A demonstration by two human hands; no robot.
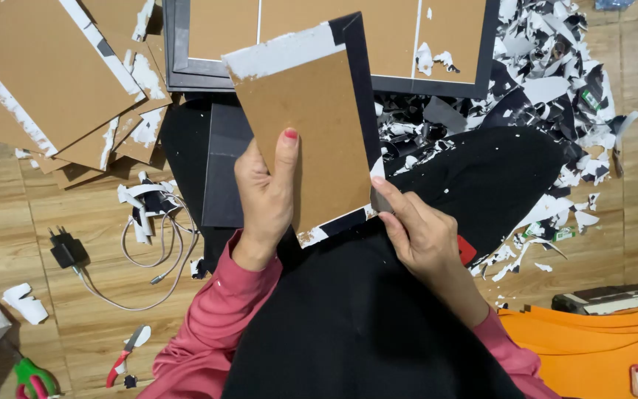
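My left hand (266, 193) grips a brown cardboard panel (311, 125) by its left edge, thumb across its face. The panel has a black paper border along its right side and bottom, and a torn white strip along the top. My right hand (422, 233) pinches the black paper at the panel's lower right corner. Both hands hover over my lap, which is covered in black cloth (378, 310). Pink sleeves cover both forearms.
A stack of brown boards (46, 81) lies at the upper left. Black-framed boards (422, 44) lie at the top. Torn black and white paper scraps (555, 96) litter the right. A charger with white cable (68, 250), a small red-handled knife (123, 358), green scissors (31, 377) and orange sheets (592, 347) lie on the wood floor.
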